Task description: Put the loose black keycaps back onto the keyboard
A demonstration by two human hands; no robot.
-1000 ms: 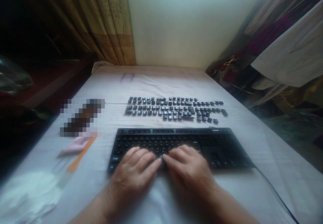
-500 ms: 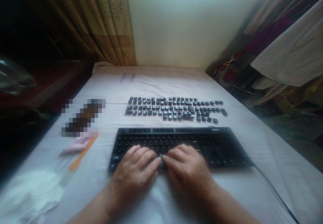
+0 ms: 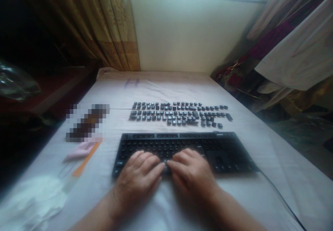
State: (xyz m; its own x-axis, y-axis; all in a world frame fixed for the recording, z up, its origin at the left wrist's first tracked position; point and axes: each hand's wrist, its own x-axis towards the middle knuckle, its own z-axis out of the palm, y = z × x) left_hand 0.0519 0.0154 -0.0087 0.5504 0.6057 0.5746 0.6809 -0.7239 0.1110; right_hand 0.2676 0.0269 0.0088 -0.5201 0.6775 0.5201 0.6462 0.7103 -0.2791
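A black keyboard (image 3: pixel 229 151) with its keycaps off lies on the white cloth in front of me. My left hand (image 3: pixel 137 179) and my right hand (image 3: pixel 191 173) rest palm down on its front edge, left of the middle. Their fingers lie flat and close together. The two index fingertips meet at one spot on the bottom row, and what is under them is hidden. Beyond the keyboard, the loose black keycaps (image 3: pixel 179 113) are laid out in rows on the cloth.
The cloth-covered table (image 3: pixel 273 175) runs back to a pale wall. At the left lie a blurred-out dark object (image 3: pixel 87 122), a pink item with an orange strip (image 3: pixel 82 153) and crumpled white plastic (image 3: pixel 31 199). The keyboard's cable (image 3: pixel 281 199) trails off to the right. Curtains and hanging cloth flank both sides.
Both hands stay on the keyboard's front edge almost unmoved. The view has tilted up slightly, showing more of the window ledge.
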